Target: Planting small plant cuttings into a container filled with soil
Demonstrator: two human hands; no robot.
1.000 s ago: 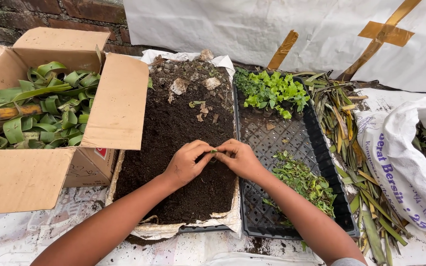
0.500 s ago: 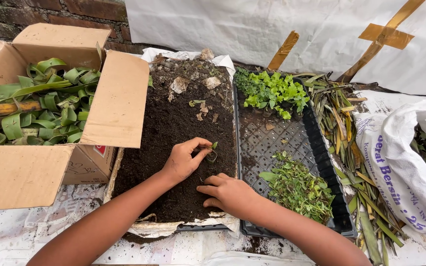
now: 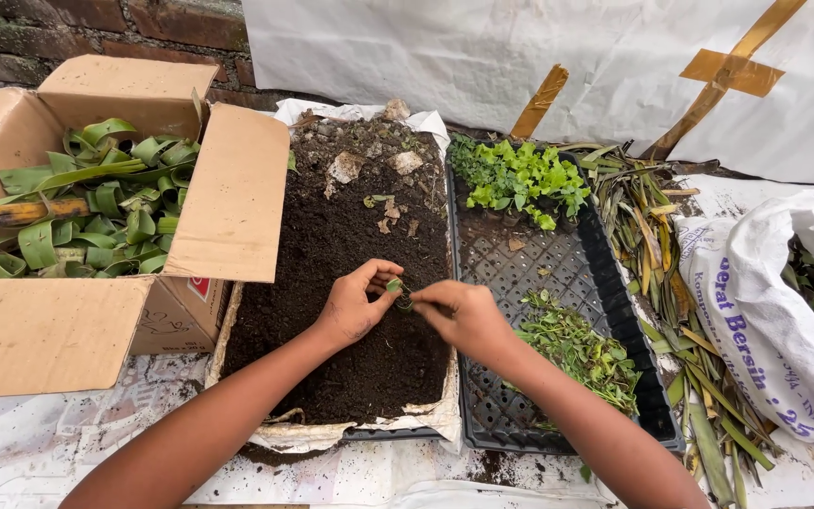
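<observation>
My left hand (image 3: 358, 303) and right hand (image 3: 459, 311) meet over the pile of dark soil (image 3: 350, 236), fingertips pinched together on a small rolled green leaf (image 3: 398, 290), held low over the soil. A black seedling tray (image 3: 529, 269) lies just right; an open cardboard box (image 3: 68, 320) of leaf strips sits left.

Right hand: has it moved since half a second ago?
Yes. The right hand has gone up the soil tray, back to the left hand.
</observation>
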